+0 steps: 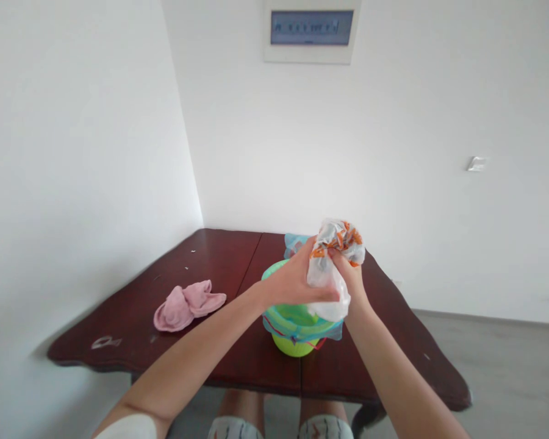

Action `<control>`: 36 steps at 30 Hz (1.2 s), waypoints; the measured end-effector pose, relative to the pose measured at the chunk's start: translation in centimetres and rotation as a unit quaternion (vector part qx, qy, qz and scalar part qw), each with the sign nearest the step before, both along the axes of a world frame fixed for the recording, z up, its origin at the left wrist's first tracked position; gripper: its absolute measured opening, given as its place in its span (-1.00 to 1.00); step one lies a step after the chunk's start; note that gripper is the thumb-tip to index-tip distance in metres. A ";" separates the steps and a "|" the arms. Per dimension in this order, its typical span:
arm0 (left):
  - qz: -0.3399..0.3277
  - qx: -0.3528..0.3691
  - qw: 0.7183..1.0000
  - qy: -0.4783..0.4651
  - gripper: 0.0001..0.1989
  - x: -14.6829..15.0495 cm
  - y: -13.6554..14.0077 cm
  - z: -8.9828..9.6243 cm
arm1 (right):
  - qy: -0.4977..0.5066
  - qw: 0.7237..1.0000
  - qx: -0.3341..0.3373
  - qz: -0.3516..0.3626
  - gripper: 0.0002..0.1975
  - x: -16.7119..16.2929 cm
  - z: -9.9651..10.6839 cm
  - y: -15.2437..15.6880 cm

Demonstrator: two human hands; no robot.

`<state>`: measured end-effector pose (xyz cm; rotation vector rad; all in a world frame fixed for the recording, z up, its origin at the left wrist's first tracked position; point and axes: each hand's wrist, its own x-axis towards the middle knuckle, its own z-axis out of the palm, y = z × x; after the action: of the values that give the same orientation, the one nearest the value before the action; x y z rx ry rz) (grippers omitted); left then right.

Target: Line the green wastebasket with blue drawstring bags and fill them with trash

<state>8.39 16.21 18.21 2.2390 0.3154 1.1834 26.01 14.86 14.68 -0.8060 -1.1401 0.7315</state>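
Observation:
A crumpled white plastic bag (333, 289) with orange print is held up between both hands, over a green bucket (297, 349). My left hand (297, 274) grips the bag's left side, with thumb and fingers round it. On the right, my right hand (351, 274) is closed on the bag, its thumb pressed into the printed part. A blue translucent bag (332, 332) is folded over the bucket's rim, with a red drawstring (319, 344) at the front. The bucket stands upright on the table; the hands and white bag hide part of its opening.
A pink cloth (187, 305) with a twisted middle lies on the dark red wooden table (229, 350), to the left. White walls stand behind and at left. A blue-windowed electrical box (312, 27) and a switch (476, 163) are on the back wall.

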 end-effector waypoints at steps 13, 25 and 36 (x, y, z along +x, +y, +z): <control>0.162 -0.115 0.979 0.044 -0.49 -2.3 2.0 -1.9 | -0.336 0.933 0.111 -0.070 0.50 1.3 0.8 -3.0; 0.231 -0.014 0.973 -0.001 0.07 -4.2 1.0 -2.6 | -0.174 0.981 0.015 0.088 -0.40 1.9 -3.2 -0.6; 0.076 -0.100 0.992 -0.008 -0.40 -3.1 1.1 -4.6 | -0.142 0.975 -0.001 0.170 -0.07 0.5 -3.7 -2.4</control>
<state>5.28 17.34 13.57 2.0606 0.5804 1.1907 26.54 12.45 10.95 -0.7407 -1.5594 0.9202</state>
